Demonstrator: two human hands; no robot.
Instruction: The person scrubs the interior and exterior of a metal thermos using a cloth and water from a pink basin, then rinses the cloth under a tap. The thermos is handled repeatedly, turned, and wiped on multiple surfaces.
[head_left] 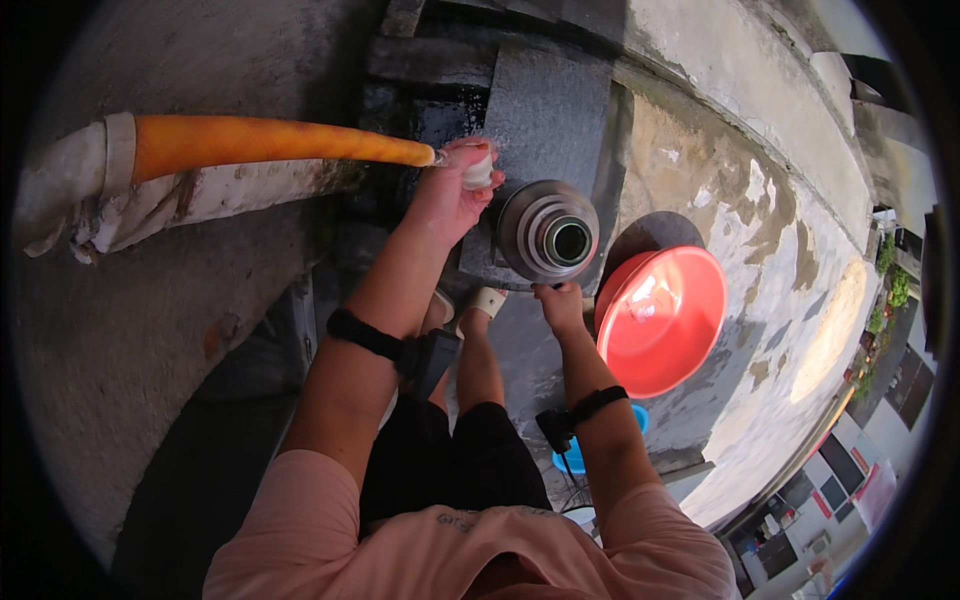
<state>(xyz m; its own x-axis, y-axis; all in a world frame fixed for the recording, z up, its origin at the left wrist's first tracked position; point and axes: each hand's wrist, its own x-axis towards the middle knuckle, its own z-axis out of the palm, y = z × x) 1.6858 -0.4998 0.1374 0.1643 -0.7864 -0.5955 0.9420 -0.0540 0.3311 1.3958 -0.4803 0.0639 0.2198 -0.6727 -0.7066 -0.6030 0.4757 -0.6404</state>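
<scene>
Water runs from the end of an orange hose (290, 140) onto my left hand (455, 205). That hand is closed around a small whitish piece (479, 172); its kind is hard to make out among the water and fingers. Just to its right stands a silver metal thermos flask (520, 225), its round mouth uncovered and facing up. My right hand (562, 305) is closed at the near side of the flask, on its dark handle, which is mostly hidden by the fingers.
A red plastic basin (665, 320) leans at the right of the flask, with a blue basin (570, 458) partly hidden behind my right forearm. Grey stone slabs (550, 110) lie under and beyond the flask. A rough wall (200, 300) rises at the left.
</scene>
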